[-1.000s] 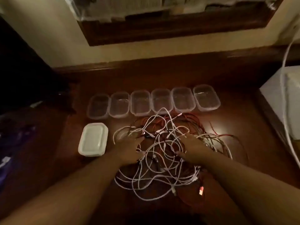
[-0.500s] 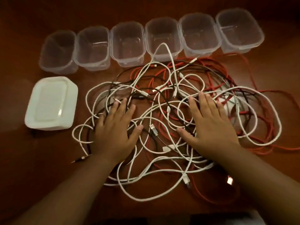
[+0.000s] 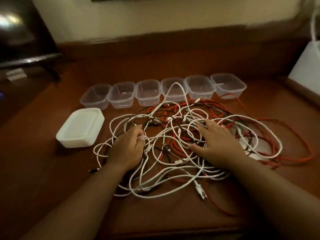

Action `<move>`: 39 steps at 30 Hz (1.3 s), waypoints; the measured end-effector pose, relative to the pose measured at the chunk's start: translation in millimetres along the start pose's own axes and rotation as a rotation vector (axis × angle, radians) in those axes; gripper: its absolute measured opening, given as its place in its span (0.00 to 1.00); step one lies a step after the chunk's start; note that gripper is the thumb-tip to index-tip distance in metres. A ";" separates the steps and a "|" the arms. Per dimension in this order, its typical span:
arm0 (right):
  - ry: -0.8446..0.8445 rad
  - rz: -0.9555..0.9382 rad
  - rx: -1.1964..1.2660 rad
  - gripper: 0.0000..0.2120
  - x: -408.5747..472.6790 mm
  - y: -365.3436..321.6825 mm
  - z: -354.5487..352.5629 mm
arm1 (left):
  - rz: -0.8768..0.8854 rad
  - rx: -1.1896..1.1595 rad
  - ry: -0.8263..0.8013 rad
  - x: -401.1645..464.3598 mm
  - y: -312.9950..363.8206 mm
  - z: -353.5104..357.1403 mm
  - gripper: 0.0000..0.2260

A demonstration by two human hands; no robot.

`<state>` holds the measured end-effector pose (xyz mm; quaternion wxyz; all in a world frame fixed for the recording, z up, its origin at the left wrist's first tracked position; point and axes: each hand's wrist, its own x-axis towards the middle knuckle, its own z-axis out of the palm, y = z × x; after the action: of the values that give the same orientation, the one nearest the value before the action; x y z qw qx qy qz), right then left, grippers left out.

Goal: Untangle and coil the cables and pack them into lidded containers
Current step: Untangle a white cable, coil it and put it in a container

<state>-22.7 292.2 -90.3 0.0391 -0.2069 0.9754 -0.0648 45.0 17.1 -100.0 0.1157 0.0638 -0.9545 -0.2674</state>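
Note:
A tangle of white, red and black cables (image 3: 181, 153) covers the middle of the wooden table. My left hand (image 3: 127, 148) lies on its left side with fingers curled round a white cable. My right hand (image 3: 218, 142) rests flat on the right side of the heap, fingers straight and spread. Several clear, lidless plastic containers (image 3: 148, 92) stand in a row behind the cables; one white loop rises in front of the fourth. A stack of white lids (image 3: 80, 128) sits at the left of the heap.
The brown table (image 3: 52, 170) has a raised wooden edge at the back. A white box (image 3: 306, 66) stands at the far right with a white cord hanging by it. A dark object lies at the far left.
My left hand's fingers have curled in around a white cable; before they lay flat. My right hand stays flat on the heap. The camera has pulled back and tilted up.

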 end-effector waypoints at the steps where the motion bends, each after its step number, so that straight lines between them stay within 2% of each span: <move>1: 0.017 0.001 0.008 0.42 0.1 0.0 1.7 | 0.010 -0.014 0.030 0.5 -0.2 0.5 0.04; 6: 0.063 0.002 0.088 0.44 -3.5 -2.0 0.0 | 0.014 -0.146 0.245 -3.6 6.6 -8.1 0.06; 8: 0.045 0.000 0.242 0.43 -5.9 -2.6 -6.8 | 0.010 -0.104 0.329 -7.0 11.4 -19.6 0.04; 10: 0.057 0.025 0.514 0.43 -10.5 -1.0 -17.6 | 0.024 -0.088 0.356 -8.7 23.4 -38.8 0.04; 12: 0.111 0.018 0.638 0.37 -16.1 0.7 -28.6 | 0.056 -0.159 0.340 -10.0 37.5 -60.7 0.03; 16: 0.397 -0.149 0.490 0.16 -24.0 -16.1 -58.8 | 0.174 -0.170 0.267 -8.2 66.0 -98.7 0.02; 19: 0.353 -0.212 0.610 0.09 -28.4 -48.3 -82.2 | 0.178 -0.264 0.198 -3.3 86.2 -115.9 0.02; 21: 0.235 -0.228 0.721 0.11 -30.4 -73.0 -93.3 | 0.214 -0.343 0.232 0.6 100.0 -123.5 0.03; 24: 0.058 -0.252 0.898 0.20 -28.7 -104.2 -105.9 | 0.271 -0.383 0.199 0.7 117.6 -130.5 0.03; 26: 0.010 -0.250 0.980 0.15 -26.3 -117.2 -110.8 | 0.289 -0.405 0.163 -2.0 124.3 -133.3 0.03; 28: 0.054 -0.226 1.034 0.09 -24.3 -124.1 -114.6 | 0.291 -0.431 0.168 -5.3 125.5 -135.6 0.03; 32: 0.239 -0.185 1.160 0.13 -19.0 -120.6 -123.6 | 0.187 -0.461 0.218 -8.9 105.9 -131.1 0.03; 36: 0.360 -0.214 1.335 0.12 -21.9 -115.1 -142.0 | 0.017 -0.474 0.042 -18.0 74.5 -114.5 0.05; 39: 0.391 -0.246 1.368 0.10 -21.8 -111.8 -150.9 | -0.076 -0.536 0.054 -21.1 65.4 -111.7 0.10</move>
<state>26.2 216.4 75.9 -0.0231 -0.2293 0.6752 -0.7007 89.8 21.1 23.2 0.1438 0.0738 -0.8432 -0.5128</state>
